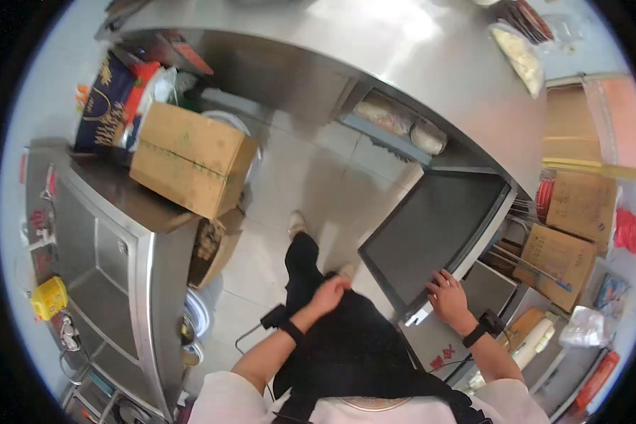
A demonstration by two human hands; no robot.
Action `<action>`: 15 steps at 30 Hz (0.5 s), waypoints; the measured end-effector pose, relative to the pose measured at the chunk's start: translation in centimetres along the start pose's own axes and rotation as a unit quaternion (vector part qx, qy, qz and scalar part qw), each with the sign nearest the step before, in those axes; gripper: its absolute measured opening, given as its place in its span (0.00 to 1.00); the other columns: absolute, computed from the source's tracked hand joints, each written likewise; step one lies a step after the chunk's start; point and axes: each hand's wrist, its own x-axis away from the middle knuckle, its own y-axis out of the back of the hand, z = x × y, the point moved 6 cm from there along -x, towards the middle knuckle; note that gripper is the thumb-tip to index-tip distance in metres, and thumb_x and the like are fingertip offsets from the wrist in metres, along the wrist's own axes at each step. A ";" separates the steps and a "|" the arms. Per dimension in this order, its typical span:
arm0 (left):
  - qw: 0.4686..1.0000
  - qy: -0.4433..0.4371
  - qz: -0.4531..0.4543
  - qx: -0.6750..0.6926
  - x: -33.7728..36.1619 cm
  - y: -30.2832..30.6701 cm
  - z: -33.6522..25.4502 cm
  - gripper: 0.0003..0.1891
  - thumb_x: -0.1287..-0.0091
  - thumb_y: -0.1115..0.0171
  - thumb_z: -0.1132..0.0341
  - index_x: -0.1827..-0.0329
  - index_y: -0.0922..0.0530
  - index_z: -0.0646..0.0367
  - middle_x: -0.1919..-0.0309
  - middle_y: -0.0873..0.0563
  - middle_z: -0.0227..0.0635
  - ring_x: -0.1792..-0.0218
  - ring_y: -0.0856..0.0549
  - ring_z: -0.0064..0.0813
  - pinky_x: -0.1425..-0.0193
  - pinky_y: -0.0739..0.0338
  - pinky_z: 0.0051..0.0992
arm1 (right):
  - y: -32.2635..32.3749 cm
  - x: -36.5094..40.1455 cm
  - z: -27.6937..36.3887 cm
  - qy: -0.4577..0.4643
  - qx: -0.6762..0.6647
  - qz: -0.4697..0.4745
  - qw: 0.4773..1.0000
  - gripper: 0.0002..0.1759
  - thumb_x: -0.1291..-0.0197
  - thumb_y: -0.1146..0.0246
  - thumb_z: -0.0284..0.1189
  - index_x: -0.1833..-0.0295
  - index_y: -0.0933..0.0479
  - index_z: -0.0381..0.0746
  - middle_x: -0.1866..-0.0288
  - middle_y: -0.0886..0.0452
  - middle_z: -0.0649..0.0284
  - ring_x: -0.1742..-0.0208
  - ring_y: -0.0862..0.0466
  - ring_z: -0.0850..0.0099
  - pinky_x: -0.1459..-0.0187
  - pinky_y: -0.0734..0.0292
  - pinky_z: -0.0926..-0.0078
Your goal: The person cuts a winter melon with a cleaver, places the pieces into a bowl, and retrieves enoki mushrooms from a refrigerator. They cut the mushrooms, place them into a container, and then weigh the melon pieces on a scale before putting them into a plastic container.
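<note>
- Pale floor tiles [332, 159] spread beneath the open dark-panelled door [431, 233], which juts from the steel counter [403, 42].
- Right hand [446, 300]: fingers spread, touching the door's near edge.
- Left hand [329, 295]: fingers loosely bent over black trousers [353, 332]; whether it grips anything, I cannot tell.
- Cardboard box [187, 155]: atop the left-side steel cabinet [173, 283], partly overhanging.

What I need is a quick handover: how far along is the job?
Done, it seems: the dark-faced door stands open beneath the counter. In hand: the right hand has its fingers on the door's edge; the left hand shows nothing in it. Left, probably: closing the door. Whether anything must still go in or out, I can't tell.
</note>
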 end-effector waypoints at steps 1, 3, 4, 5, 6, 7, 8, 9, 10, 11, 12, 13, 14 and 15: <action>0.998 -0.007 -0.052 -0.043 -2.0 2.1 -0.4 0.12 0.36 0.53 0.77 0.54 0.23 0.62 0.59 0.15 0.39 0.54 0.16 0.30 0.48 0.25 0.28 | -1.2 0.7 -1.0 -0.009 0.036 0.066 0.997 0.15 0.46 0.41 0.37 0.53 0.19 0.48 0.39 0.28 0.60 0.34 0.35 0.58 0.41 0.33 0.59; 0.991 -0.009 -0.118 0.068 -5.1 4.6 0.0 0.11 0.34 0.53 0.76 0.53 0.24 0.63 0.59 0.15 0.40 0.54 0.16 0.30 0.49 0.25 0.28 | -4.7 2.7 -4.0 -0.039 0.106 0.184 0.976 0.15 0.50 0.39 0.42 0.58 0.16 0.49 0.46 0.24 0.64 0.37 0.33 0.60 0.42 0.32 0.62; 0.991 -0.007 -0.113 0.076 -6.3 5.3 0.0 0.11 0.34 0.53 0.76 0.53 0.24 0.63 0.59 0.15 0.40 0.54 0.16 0.30 0.49 0.25 0.28 | -8.8 4.7 -6.8 0.097 0.235 0.328 0.910 0.10 0.54 0.39 0.35 0.65 0.16 0.52 0.60 0.18 0.67 0.44 0.27 0.65 0.48 0.27 0.61; 0.984 -0.004 -0.132 0.119 -7.0 5.9 0.0 0.11 0.33 0.53 0.75 0.53 0.24 0.63 0.59 0.15 0.38 0.54 0.17 0.29 0.49 0.26 0.26 | -10.5 5.9 -10.0 -0.031 0.261 0.388 0.883 0.11 0.59 0.37 0.38 0.66 0.15 0.54 0.67 0.17 0.70 0.46 0.25 0.67 0.53 0.26 0.59; 0.975 -0.003 -0.153 0.162 -8.0 6.7 -0.1 0.11 0.32 0.54 0.75 0.53 0.24 0.64 0.59 0.15 0.37 0.54 0.18 0.27 0.49 0.27 0.25 | -15.6 8.0 -14.4 0.011 0.309 0.409 0.858 0.15 0.58 0.36 0.40 0.62 0.16 0.52 0.62 0.16 0.68 0.47 0.22 0.66 0.55 0.25 0.56; 0.974 0.000 -0.150 0.172 -9.1 7.4 -0.3 0.11 0.32 0.54 0.75 0.53 0.24 0.64 0.59 0.15 0.37 0.54 0.18 0.27 0.49 0.27 0.25 | -8.1 2.7 -12.0 -0.144 0.237 0.592 0.757 0.16 0.53 0.38 0.41 0.57 0.16 0.50 0.58 0.16 0.67 0.49 0.20 0.64 0.57 0.26 0.54; 0.962 0.009 -0.178 0.206 -9.9 8.1 -0.3 0.10 0.31 0.54 0.73 0.53 0.24 0.63 0.58 0.15 0.36 0.54 0.18 0.25 0.50 0.28 0.24 | -5.0 -1.8 -10.7 -0.137 0.265 0.610 0.734 0.17 0.48 0.40 0.41 0.55 0.17 0.48 0.56 0.16 0.64 0.50 0.18 0.63 0.57 0.26 0.54; 0.949 0.025 -0.204 0.241 -10.5 8.1 0.4 0.10 0.30 0.54 0.72 0.52 0.24 0.61 0.58 0.15 0.34 0.55 0.19 0.24 0.51 0.29 0.22 | -5.0 -6.3 -10.1 -0.095 0.287 0.584 0.753 0.15 0.48 0.40 0.41 0.56 0.17 0.51 0.57 0.16 0.65 0.51 0.18 0.65 0.58 0.26 0.57; 0.931 0.002 -0.231 0.284 -11.6 7.8 1.2 0.10 0.29 0.54 0.68 0.53 0.24 0.60 0.59 0.16 0.32 0.58 0.20 0.21 0.53 0.30 0.22 | -8.2 -9.8 -13.9 -0.056 0.353 0.559 0.748 0.14 0.45 0.42 0.42 0.57 0.17 0.51 0.58 0.16 0.66 0.53 0.18 0.67 0.60 0.25 0.60; 0.926 0.011 -0.231 0.298 -13.0 7.1 1.8 0.10 0.29 0.54 0.68 0.53 0.24 0.60 0.59 0.16 0.32 0.58 0.20 0.21 0.53 0.30 0.22 | -6.9 -16.5 -11.2 -0.003 0.335 0.452 0.826 0.13 0.45 0.43 0.39 0.59 0.17 0.50 0.60 0.16 0.65 0.53 0.18 0.67 0.61 0.25 0.61; 0.908 0.018 -0.253 0.334 -14.1 6.3 2.1 0.10 0.29 0.53 0.67 0.53 0.24 0.60 0.59 0.16 0.31 0.59 0.20 0.21 0.53 0.30 0.23 | -5.7 -24.3 -6.8 0.052 0.311 0.339 0.887 0.12 0.44 0.45 0.37 0.62 0.17 0.48 0.61 0.16 0.65 0.54 0.18 0.66 0.62 0.24 0.62; 0.888 0.024 -0.276 0.368 -15.1 5.2 2.7 0.10 0.29 0.52 0.66 0.54 0.24 0.61 0.60 0.16 0.30 0.60 0.20 0.21 0.53 0.30 0.23 | -7.9 -30.9 -6.3 0.098 0.322 0.292 0.895 0.12 0.45 0.46 0.34 0.65 0.18 0.43 0.63 0.17 0.62 0.56 0.17 0.64 0.61 0.23 0.60; 0.883 0.020 -0.277 0.378 -16.5 3.5 3.4 0.10 0.29 0.52 0.65 0.55 0.24 0.60 0.61 0.17 0.30 0.60 0.20 0.21 0.53 0.29 0.23 | -6.0 -36.7 -2.0 0.113 0.328 0.253 0.903 0.13 0.45 0.47 0.31 0.66 0.20 0.37 0.64 0.18 0.55 0.58 0.17 0.61 0.59 0.23 0.58; 0.876 0.023 -0.284 0.390 -17.7 1.7 3.9 0.10 0.29 0.52 0.65 0.55 0.24 0.60 0.61 0.17 0.30 0.60 0.20 0.21 0.53 0.29 0.23 | -14.4 -44.3 -8.9 0.150 0.232 0.176 0.945 0.14 0.44 0.48 0.30 0.65 0.21 0.31 0.64 0.19 0.49 0.59 0.17 0.56 0.56 0.24 0.59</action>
